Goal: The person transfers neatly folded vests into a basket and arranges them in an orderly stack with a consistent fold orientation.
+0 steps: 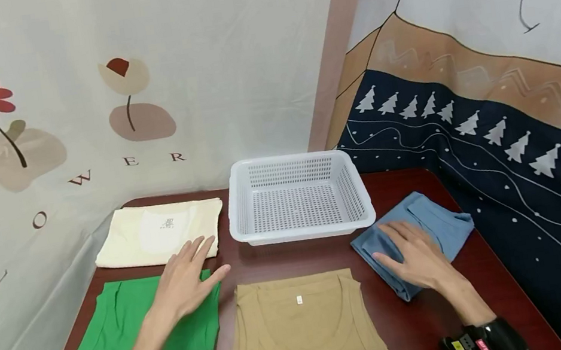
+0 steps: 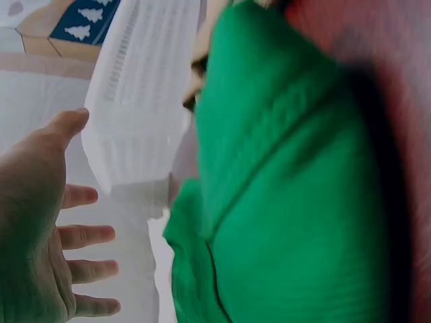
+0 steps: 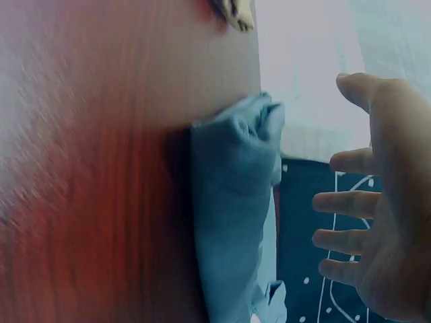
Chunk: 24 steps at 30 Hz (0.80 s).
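Observation:
My left hand is held with fingers spread above the folded green garment, its fingertips toward the folded cream garment. In the left wrist view that hand appears apart from the green cloth. Over the folded blue garment hovers my right hand, fingers extended. The right wrist view shows a gap between this hand and the blue cloth. Between the hands, nearer the front, lies a folded tan tank top with a small white label. Neither hand holds anything.
A white perforated plastic basket stands at the back middle of the dark red table, with nothing visible inside. Behind the table hangs a pale curtain with printed flowers. To the right is a navy cloth with white trees.

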Tool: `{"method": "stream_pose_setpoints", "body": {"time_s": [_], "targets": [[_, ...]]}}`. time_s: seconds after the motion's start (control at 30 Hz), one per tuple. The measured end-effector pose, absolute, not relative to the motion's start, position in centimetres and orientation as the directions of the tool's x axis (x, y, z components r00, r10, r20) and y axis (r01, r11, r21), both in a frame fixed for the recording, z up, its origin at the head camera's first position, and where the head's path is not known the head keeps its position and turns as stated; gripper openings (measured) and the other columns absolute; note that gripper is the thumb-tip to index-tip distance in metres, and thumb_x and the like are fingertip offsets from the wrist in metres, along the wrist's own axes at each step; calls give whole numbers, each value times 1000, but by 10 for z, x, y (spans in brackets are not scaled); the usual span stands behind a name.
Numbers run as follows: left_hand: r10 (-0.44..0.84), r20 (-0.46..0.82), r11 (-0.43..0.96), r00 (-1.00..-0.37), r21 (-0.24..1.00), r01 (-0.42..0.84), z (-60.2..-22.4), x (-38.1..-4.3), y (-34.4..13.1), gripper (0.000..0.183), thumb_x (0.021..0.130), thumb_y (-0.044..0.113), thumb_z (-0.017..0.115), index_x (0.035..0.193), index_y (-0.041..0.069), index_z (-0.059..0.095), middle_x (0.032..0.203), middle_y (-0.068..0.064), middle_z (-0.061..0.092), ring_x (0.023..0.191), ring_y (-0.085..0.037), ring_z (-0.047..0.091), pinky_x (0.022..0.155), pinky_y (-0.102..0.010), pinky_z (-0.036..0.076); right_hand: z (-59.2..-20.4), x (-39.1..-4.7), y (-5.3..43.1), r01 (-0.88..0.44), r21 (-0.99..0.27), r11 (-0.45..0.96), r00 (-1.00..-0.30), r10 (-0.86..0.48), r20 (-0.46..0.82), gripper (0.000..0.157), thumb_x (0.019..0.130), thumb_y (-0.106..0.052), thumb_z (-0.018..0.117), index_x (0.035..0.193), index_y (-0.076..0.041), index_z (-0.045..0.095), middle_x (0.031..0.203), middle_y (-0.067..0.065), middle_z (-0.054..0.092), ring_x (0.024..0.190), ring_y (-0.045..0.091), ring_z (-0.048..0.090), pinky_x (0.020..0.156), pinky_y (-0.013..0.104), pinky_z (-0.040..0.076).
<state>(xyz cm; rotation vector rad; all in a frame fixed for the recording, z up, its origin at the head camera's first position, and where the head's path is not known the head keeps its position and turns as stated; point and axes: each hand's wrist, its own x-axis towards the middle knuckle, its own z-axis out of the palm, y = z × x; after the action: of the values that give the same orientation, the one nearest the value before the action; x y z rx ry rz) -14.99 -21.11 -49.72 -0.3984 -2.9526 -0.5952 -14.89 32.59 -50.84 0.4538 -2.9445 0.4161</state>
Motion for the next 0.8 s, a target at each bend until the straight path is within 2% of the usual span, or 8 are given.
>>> {"method": "stream_pose_setpoints", "body": {"time_s": [0.17, 0.37, 0.63, 0.8], "targets": [[246, 202, 858, -948, 409, 310, -494, -133, -200, 76, 108, 53, 73, 168, 11, 53, 168, -27, 56, 154, -54, 55, 121, -74, 47, -508, -139, 314, -336, -282, 899, -938, -294, 182, 75, 104, -50, 78, 160, -3, 61, 163, 25, 61, 151, 53, 56, 124, 77, 44], [239, 168, 789, -956, 541, 292, -495, -111, -183, 74, 109, 48, 74, 170, 12, 50, 170, -23, 55, 151, -51, 59, 116, -73, 53, -506, -124, 295, -325, -366, 872, -946, -295, 136, 75, 104, -51, 78, 159, -4, 61, 162, 22, 63, 150, 50, 57, 120, 76, 49], [256, 161, 755, -953, 583, 301, -498, -97, -165, 71, 107, 37, 78, 162, -2, 56, 164, -30, 59, 149, -52, 61, 120, -69, 53, -509, -112, 270, -449, -443, 776, -893, -414, 179, 62, 104, -28, 83, 154, 3, 64, 156, 24, 67, 146, 45, 64, 115, 67, 56], [236, 100, 760, -967, 601, 247, -503, -94, -159, 72, 105, 33, 81, 157, -10, 57, 160, -35, 60, 150, -53, 60, 123, -66, 52, -511, -107, 262, -444, -469, 764, -888, -446, 114, 62, 106, -28, 81, 157, 3, 61, 158, 24, 66, 147, 44, 64, 118, 64, 55]]}}
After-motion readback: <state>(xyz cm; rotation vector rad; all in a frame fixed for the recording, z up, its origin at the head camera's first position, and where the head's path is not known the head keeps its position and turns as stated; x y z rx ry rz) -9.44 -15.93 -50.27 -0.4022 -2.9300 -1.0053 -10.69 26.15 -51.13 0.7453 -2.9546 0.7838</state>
